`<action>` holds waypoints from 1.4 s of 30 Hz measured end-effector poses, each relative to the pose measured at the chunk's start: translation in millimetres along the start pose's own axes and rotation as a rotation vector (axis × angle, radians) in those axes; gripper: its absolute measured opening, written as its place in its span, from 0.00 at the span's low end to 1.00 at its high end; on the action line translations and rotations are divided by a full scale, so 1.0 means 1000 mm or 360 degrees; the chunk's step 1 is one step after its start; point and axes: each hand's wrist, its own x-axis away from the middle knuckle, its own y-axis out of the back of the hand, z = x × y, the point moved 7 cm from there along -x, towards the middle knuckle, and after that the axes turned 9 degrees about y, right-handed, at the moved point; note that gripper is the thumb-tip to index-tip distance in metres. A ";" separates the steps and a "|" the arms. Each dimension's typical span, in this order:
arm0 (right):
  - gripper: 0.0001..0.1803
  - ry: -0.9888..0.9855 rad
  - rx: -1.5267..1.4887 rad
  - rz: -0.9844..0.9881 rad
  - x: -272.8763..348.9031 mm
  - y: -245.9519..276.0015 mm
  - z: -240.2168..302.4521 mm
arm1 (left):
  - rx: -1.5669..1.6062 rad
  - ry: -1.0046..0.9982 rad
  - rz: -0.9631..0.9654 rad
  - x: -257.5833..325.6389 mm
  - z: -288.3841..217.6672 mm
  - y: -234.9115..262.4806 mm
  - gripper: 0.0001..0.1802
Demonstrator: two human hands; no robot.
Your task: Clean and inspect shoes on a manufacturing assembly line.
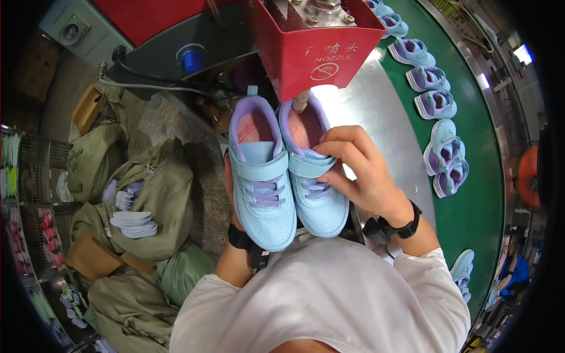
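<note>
Two light blue sneakers with lavender laces, lavender linings and pink insoles are side by side in front of me, toes toward my body. My left hand [229,181] supports the left sneaker [268,220] along its outer side; most of its fingers are hidden behind the shoe. At the right sneaker [322,213], my right hand [366,170] pinches the strap's outer end with thumb and fingers. A metal nozzle tip [301,101] reaches down into the right sneaker's opening near the heel. Above it hangs a red nozzle housing [347,50].
Along the right runs a green conveyor belt [471,223] carrying several similar sneakers [435,105]. A metal tabletop [400,126] lies beside it. Olive sacks [170,194], one bearing stacked insoles [134,225], stand at left. A grey control box [79,29] is at upper left.
</note>
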 end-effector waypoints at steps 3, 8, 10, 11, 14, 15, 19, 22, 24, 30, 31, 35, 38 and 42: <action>0.19 -0.0079 -0.0142 0.0011 -0.013 -0.006 -0.002 | -0.0089 0.0044 0.0177 0.002 -0.015 -0.020 0.36; 0.14 -0.0062 0.0101 0.0166 -0.017 0.003 -0.026 | -0.0155 0.0064 -0.0102 -0.005 -0.008 -0.012 0.32; 0.16 0.0005 0.0390 0.0359 -0.014 0.006 -0.030 | -0.0207 0.0132 -0.0219 -0.017 0.003 -0.005 0.30; 0.18 0.0374 0.0680 0.0341 -0.016 0.008 -0.015 | -0.0394 0.0136 0.0077 -0.027 0.000 0.019 0.30; 0.19 0.0443 0.0944 0.0619 0.020 0.025 -0.016 | 0.0011 0.0729 -0.0067 -0.044 0.067 -0.022 0.39; 0.19 0.0379 0.1001 0.0617 0.039 0.044 -0.015 | 0.0019 0.0809 -0.0044 -0.054 0.085 -0.027 0.39; 0.13 -0.0527 0.1426 0.0084 0.132 0.149 -0.006 | -0.0233 0.1556 0.0757 -0.072 0.125 -0.028 0.56; 0.06 -0.1338 0.1626 -0.0451 0.239 0.224 0.021 | -0.0209 0.1596 0.0715 -0.087 0.135 -0.028 0.55; 0.10 -0.1745 0.1861 -0.0599 0.331 0.260 0.031 | -0.0376 0.1562 0.0630 -0.090 0.140 -0.014 0.53; 0.22 -0.2047 0.2412 -0.0812 0.450 0.280 0.019 | -0.0750 0.1424 0.0474 -0.091 0.143 -0.001 0.45; 0.22 -0.2004 0.2362 -0.0803 0.414 0.273 0.005 | -0.0773 0.1368 0.0443 -0.090 0.138 -0.001 0.45; 0.35 -0.2213 0.1527 -0.0412 0.322 0.253 -0.072 | -0.0733 0.1316 0.0463 -0.084 0.144 -0.012 0.40; 0.35 -0.2351 0.1602 -0.0375 0.311 0.241 -0.116 | -0.0779 0.1322 0.0461 -0.075 0.144 -0.014 0.39; 0.26 -0.2115 0.1436 -0.0422 0.350 0.275 -0.138 | -0.0747 0.1217 0.0375 -0.065 0.131 -0.010 0.39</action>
